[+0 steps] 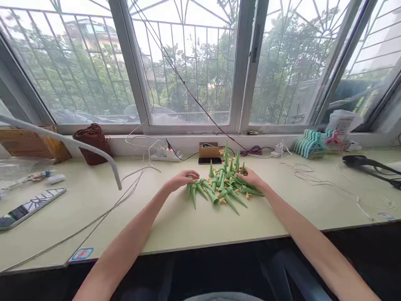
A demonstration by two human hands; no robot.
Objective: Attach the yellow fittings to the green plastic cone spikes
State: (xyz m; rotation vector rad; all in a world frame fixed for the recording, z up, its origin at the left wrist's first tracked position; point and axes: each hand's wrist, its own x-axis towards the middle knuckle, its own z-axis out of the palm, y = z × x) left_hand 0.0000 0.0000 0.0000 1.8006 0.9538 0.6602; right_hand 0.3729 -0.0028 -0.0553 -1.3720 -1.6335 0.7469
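A heap of several green plastic cone spikes (223, 186) with small tan pieces lies in the middle of the pale green desk (175, 225). A few of the cones stand upright at the back of the heap. My left hand (182, 179) rests at the heap's left edge, fingers curled over the cones there. My right hand (253, 178) lies on the heap's right side, fingers bent down among the cones. Whether either hand grips one cone cannot be made out.
Behind the heap stand a small cardboard box (209, 149) and a dark phone (209, 160). A power strip (164, 154) and white cables (316, 177) run along the sill. A second phone (29, 207) lies far left, a brown mesh bundle (93, 143) behind it, teal hangers (309, 144) right.
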